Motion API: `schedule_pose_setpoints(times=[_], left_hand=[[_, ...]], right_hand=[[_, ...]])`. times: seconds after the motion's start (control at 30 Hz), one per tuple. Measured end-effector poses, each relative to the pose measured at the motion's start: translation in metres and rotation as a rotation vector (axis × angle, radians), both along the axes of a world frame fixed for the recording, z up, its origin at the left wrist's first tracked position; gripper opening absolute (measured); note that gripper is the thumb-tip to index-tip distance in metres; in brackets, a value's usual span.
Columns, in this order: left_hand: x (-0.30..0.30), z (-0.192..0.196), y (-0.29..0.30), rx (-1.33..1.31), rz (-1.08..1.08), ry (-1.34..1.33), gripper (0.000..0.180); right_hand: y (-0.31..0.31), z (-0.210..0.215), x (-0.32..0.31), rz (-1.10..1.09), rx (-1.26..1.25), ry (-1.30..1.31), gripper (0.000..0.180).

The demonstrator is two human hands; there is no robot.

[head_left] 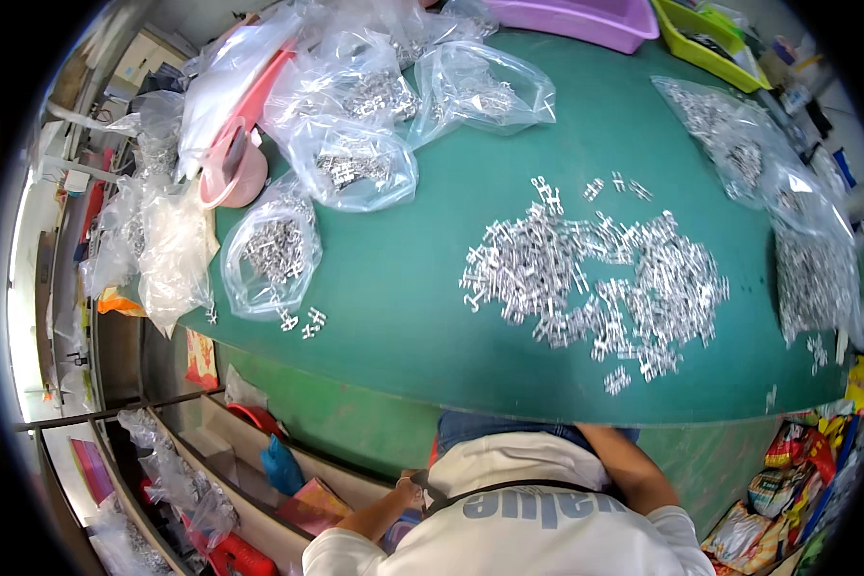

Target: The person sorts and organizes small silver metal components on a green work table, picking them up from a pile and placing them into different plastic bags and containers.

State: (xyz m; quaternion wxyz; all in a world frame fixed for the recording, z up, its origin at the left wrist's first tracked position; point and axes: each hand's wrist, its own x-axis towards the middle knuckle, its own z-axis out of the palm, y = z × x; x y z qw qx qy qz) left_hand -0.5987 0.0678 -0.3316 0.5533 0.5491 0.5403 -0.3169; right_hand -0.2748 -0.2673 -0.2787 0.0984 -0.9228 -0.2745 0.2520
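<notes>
Silver metal pieces [528, 269] lie heaped on the worktop [403, 288] before you, right of centre; your right hand is hidden below its near edge and your left hand [410, 492], down at your side, is too small to read, so I can't tell open from closed. Clear bags [355, 200] either side hold similar bits, and your pieces point every which way, the heap running longest left to right.

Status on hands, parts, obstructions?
Left hand beside waist, grip unclear. Silver parts heaped on green table. Table blocks view of right hand.
</notes>
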Motion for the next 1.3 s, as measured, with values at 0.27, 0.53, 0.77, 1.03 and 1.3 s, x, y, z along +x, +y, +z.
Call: schedule_pose_setpoints(times=[0.27,0.53,0.77,1.03,1.3], left_hand=[[0.062,0.052,-0.040,0.013,0.107,0.070,0.013],[0.099,0.079,-0.046,0.031,0.160,0.100,0.012],[0.111,0.074,-0.046,0.077,0.205,0.028,0.011],[0.137,0.060,-0.008,0.429,0.412,-0.424,0.010],[0.201,0.146,-0.004,0.846,0.569,-0.944,0.012]], right_hand=[[-0.012,0.023,0.009,-0.042,-0.057,0.038,0.015],[-0.015,0.036,0.029,-0.036,-0.093,0.111,0.015],[-0.017,0.039,0.030,-0.027,-0.109,0.101,0.015],[-0.022,0.028,0.029,-0.008,-0.042,-0.040,0.014],[-0.028,0.159,0.027,-0.095,0.259,0.001,0.016]])
